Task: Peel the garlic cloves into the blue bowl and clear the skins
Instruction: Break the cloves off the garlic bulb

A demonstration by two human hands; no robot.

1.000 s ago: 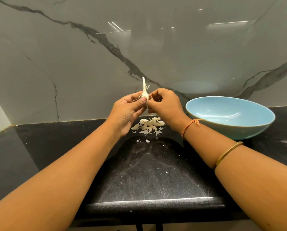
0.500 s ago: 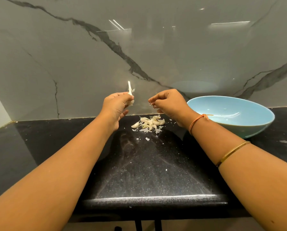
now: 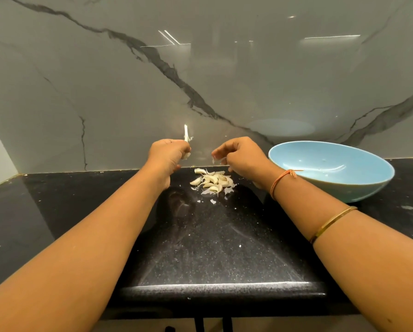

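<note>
**Stripping the last skin off the garlic stalk, cloves waiting below the fingers**

The left hand (image 3: 168,153) is raised above the bench (image 3: 212,248), its fingers (image 3: 181,149) curled tight around the base of a garlic stalk (image 3: 185,133), whose dry stem pokes straight up out of the fist. Just beside it, the right hand (image 3: 242,154) has its fingers (image 3: 223,149) pinched together on a thin scrap of skin (image 3: 218,160), held apart from the stalk.

Directly beneath the gap between the two sets of fingers lies a small pile of cloves (image 3: 212,180) on the bench, mixed with papery flakes, and a few loose bits (image 3: 213,201) sit nearer the person. The blue bowl (image 3: 308,156) stands beyond the right fingers, on their outer side. It looks empty apart from a speck or two, so the peeling proper seems barely begun.

To do this step well, the scrap is best dropped close to the pile, not flicked, since skins this light will drift. The stalk could join the waste in one spot. Then take one clove at a time and pinch its root end. Peel it low over the bench so the skin falls into one heap, and carry only the clean clove across to the bowl.
</note>
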